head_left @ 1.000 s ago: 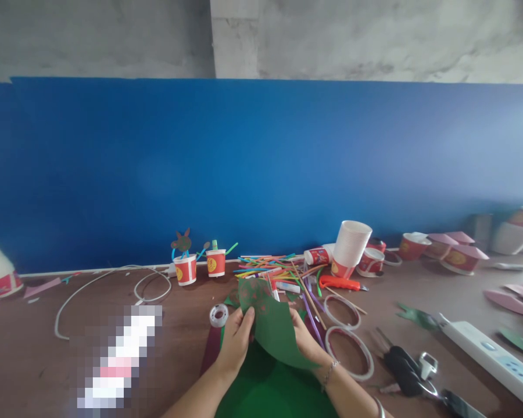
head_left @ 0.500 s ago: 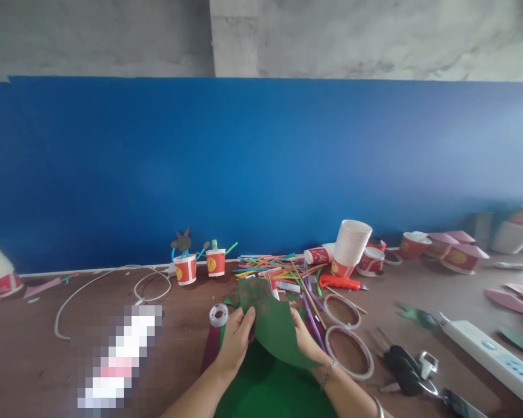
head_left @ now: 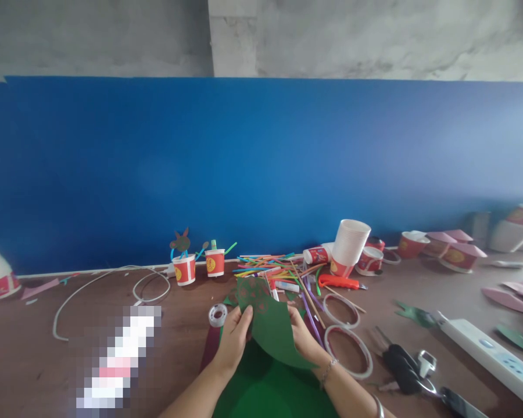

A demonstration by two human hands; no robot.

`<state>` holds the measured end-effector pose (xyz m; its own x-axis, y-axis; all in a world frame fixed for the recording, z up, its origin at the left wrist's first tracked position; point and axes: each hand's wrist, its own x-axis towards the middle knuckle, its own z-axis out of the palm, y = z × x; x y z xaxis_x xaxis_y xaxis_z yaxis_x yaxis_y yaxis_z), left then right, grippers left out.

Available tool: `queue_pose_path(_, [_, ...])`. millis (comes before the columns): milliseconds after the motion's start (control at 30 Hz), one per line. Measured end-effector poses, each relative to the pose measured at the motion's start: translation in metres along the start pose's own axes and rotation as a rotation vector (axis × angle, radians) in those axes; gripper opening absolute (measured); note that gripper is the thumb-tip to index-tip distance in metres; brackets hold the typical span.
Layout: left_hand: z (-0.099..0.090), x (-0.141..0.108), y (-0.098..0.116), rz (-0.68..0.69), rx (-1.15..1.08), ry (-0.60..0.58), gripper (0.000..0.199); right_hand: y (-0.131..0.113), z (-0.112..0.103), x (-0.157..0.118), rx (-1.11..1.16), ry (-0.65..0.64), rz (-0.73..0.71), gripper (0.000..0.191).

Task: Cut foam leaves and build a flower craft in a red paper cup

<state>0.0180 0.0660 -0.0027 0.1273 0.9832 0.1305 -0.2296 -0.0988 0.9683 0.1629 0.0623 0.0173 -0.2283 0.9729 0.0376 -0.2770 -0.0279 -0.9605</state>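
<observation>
A dark green paper piece [head_left: 270,328] with reddish marks near its top is held up between my two hands. My left hand [head_left: 235,334] pinches its left edge, thumb on the front. My right hand [head_left: 303,337] grips the right edge, its fingers partly hidden behind the paper. Below them lies a larger green sheet [head_left: 265,389]. A clear tape roll [head_left: 218,314] sits left of my left hand. Two rings of tape [head_left: 349,351] lie to the right of my right hand.
Colourful sticks [head_left: 261,265], an orange cutter [head_left: 340,283] and stacked paper cups [head_left: 351,244] lie behind my hands. Two decorated cups [head_left: 185,270] stand at back left. Keys [head_left: 401,366] and a white power strip [head_left: 492,354] are on the right.
Both hands and the green paper stay nearly in place. The whole view has shifted very slightly.
</observation>
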Motion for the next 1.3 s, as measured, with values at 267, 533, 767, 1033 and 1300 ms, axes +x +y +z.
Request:
queue_pose_path(267, [-0.003,0.001,-0.003,0.01,0.029,0.033,0.03,0.01,-0.006,0.003,-0.006,-0.007,0.009,0.043])
queue_pose_path(533, [-0.002,0.0,0.0,0.008,0.0,0.058,0.031,0.015,-0.01,0.005,-0.019,0.004,0.003,0.034])
queue_pose_path(767, [-0.002,0.001,0.005,0.022,0.073,0.041,0.035,0.024,-0.022,0.011,-0.024,-0.054,-0.02,0.031])
queue_pose_path(1033, [-0.006,0.004,0.001,0.015,0.116,0.078,0.04,0.022,-0.022,0.01,-0.083,-0.047,0.033,0.03])
queue_pose_path(1300, [-0.008,0.002,-0.004,-0.003,0.065,0.096,0.037,0.02,-0.02,0.01,-0.122,-0.064,0.055,0.028])
